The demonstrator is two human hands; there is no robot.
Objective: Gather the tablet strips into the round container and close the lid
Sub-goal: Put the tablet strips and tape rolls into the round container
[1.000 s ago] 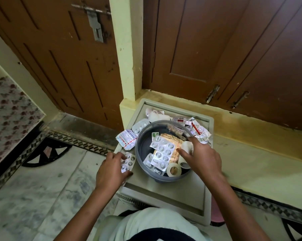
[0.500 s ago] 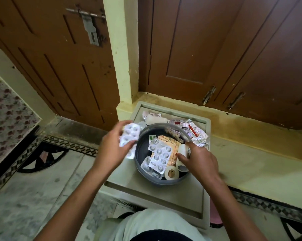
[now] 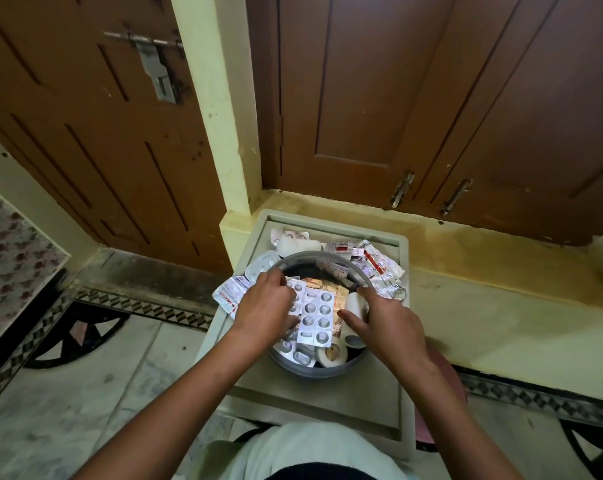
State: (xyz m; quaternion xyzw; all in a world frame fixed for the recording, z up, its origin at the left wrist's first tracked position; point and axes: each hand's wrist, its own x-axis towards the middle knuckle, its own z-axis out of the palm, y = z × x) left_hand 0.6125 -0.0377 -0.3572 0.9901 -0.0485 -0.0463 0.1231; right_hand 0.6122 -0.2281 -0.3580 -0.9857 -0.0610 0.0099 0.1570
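A round grey container point(image 3: 310, 370) stands on a grey stool top point(image 3: 314, 396). Inside lie silver tablet strips point(image 3: 316, 315), an orange strip and white tape rolls point(image 3: 333, 355). My left hand point(image 3: 267, 308) is over the container's left side, fingers closed on a silver tablet strip point(image 3: 295, 292) that it holds down into the container. My right hand point(image 3: 386, 320) rests at the right rim, thumb and fingers around a white tape roll point(image 3: 353, 304). More strips lie outside: one at the left point(image 3: 229, 294), several behind and to the right point(image 3: 379, 268). No lid is visible.
The stool stands against a yellow step point(image 3: 501, 306) below brown wooden doors point(image 3: 431, 98). A white gauze roll point(image 3: 298, 244) lies behind the container. Patterned floor tiles point(image 3: 85, 341) spread to the left. My knees are just under the stool's near edge.
My left hand picked a strip off the stool's left side, lifted it, and brought it down into the container. My right hand stayed at the right rim.
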